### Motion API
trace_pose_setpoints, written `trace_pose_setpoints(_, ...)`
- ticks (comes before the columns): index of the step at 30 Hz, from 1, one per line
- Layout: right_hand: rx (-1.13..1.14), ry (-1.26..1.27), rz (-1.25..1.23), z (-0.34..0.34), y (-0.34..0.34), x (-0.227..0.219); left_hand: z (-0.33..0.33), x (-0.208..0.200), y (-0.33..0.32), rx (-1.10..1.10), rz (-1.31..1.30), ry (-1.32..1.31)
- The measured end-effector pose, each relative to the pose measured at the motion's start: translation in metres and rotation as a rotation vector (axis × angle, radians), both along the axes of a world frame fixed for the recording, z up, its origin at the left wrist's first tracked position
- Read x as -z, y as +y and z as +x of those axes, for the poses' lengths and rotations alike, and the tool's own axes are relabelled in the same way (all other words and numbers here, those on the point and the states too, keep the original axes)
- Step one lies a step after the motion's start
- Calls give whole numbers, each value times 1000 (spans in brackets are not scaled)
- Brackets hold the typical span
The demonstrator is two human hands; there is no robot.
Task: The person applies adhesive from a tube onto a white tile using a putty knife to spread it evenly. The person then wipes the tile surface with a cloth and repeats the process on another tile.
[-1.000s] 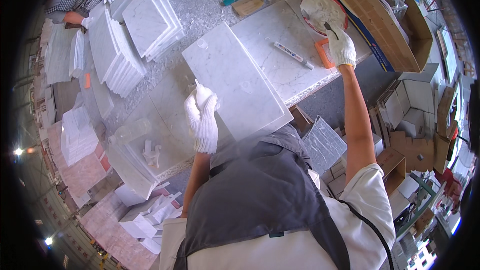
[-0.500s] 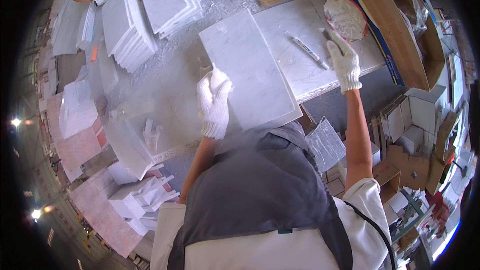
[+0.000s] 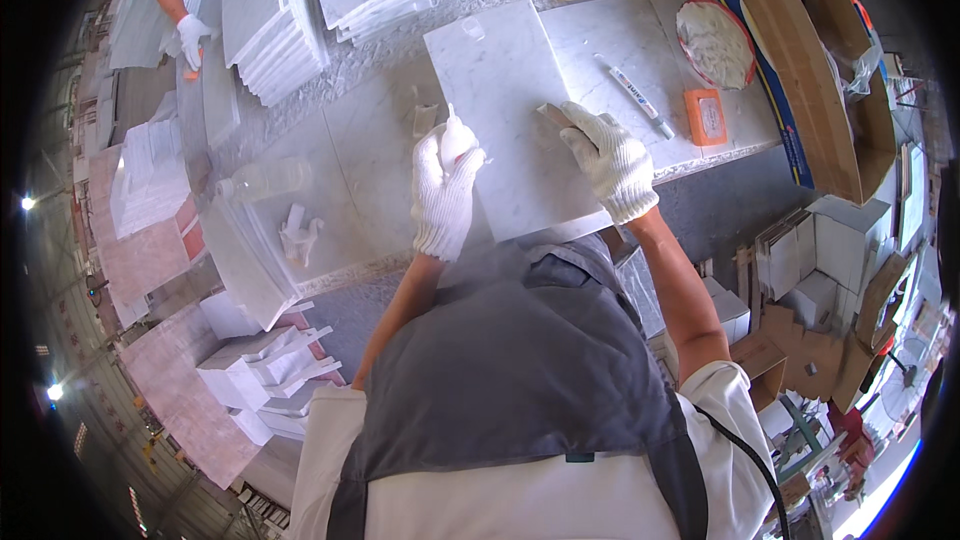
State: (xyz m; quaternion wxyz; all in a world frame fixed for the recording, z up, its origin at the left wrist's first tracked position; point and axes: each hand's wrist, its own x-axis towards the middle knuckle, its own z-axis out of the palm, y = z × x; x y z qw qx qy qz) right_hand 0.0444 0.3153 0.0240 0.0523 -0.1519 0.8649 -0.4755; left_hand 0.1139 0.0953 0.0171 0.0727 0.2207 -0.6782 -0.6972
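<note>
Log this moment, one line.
Left hand: holds white nozzle bottle | Right hand: holds small flat tool over marble slab | Nearby: marker, orange block

The white-gloved left grip [image 3: 445, 185] enclosed a white pointed-tip bottle [image 3: 457, 138] at the left edge of a grey-veined white stone slab [image 3: 510, 80]; the white-gloved right grip [image 3: 610, 162] held a small flat greyish tool [image 3: 552, 117] over it.

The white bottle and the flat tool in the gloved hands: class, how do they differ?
The white bottle is rounded with a narrow tip; the flat tool is thin and greyish. The left hand holds the bottle, the right hand the tool. Both are partly hidden.
</note>
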Motion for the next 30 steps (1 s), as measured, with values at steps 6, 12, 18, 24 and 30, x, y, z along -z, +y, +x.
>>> trace_pose_setpoints(6,-13,-8,177,6,-1,-16,0,2,-3,54,-15,3)
trace_pose_setpoints(12,-5,0,50,1,12,-8,2,3,-1,-4,2,22)
trace_pose_setpoints(18,-103,-193,73,-5,14,-9,1,3,0,33,-3,9)
trace_pose_setpoints(24,-162,-132,155,-15,3,-9,0,3,-2,31,9,25)
trace_pose_setpoints(30,-160,-75,207,-11,8,-3,0,1,-7,101,-50,-20)
